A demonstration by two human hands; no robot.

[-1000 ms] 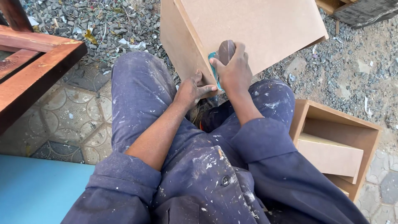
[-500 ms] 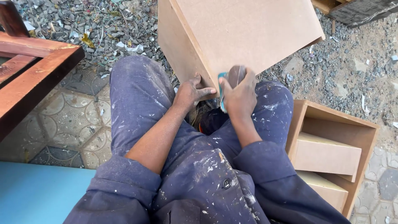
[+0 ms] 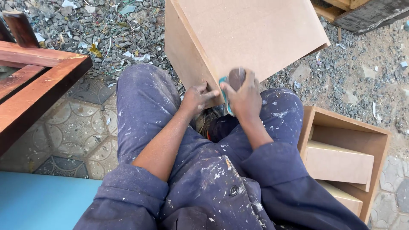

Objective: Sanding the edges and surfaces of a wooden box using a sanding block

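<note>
The right hand (image 3: 243,99) gripped a sanding pad (image 3: 232,83) against the near corner of the box (image 3: 251,32); the left hand (image 3: 197,98) braced the box's left side, fingers spread.

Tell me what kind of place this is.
Probably an outdoor carpentry yard: bare fibreboard cabinets, a stained red-brown wooden frame and gravel ground, while the right hand rubs a sanding block on a fibreboard box.
</note>
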